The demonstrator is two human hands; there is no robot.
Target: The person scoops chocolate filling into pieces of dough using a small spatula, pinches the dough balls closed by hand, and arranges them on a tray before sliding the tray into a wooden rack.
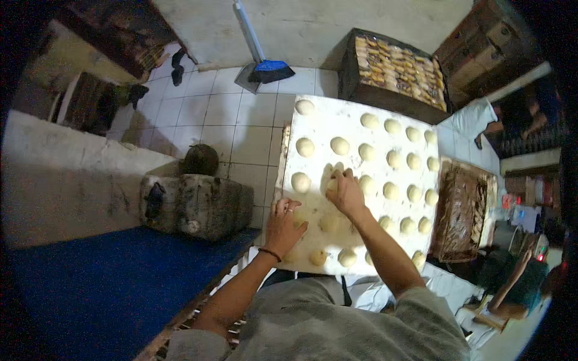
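Head view, looking down on a white floured board (313, 117) carrying rows of pale dough balls. Right hand (345, 194) is near the board's middle, fingers curled down around 1 dough ball (332, 184) — closed on it, the ball mostly hidden under the fingertips, only its left edge showing. Left hand (283, 225) lies flat and open on the board's near-left part, fingers spread, palm down, gripping nothing; ring on 1 finger, dark band at the wrist. Another dough ball (301, 182) sits just beyond the left hand's fingertips, apart from them, and left of the right hand. A further dough ball (329, 223) lies between the 2 hands, just right of the left hand and under the right wrist line. Near edge of the board has a ball (318, 257) close to the left wrist, with more balls beside it. Right half of the board is filled with evenly spaced balls, well apart from both hands. Around it: dark tray of baked pieces (397, 66) beyond the board, brown tray (460, 213) to the right, blue broom head (271, 70) on the tiled floor, blue mat (108, 283) lower left, grimy block (195, 204) beside it. Another person's arm (512, 280) shows at the far lower right — not involved.
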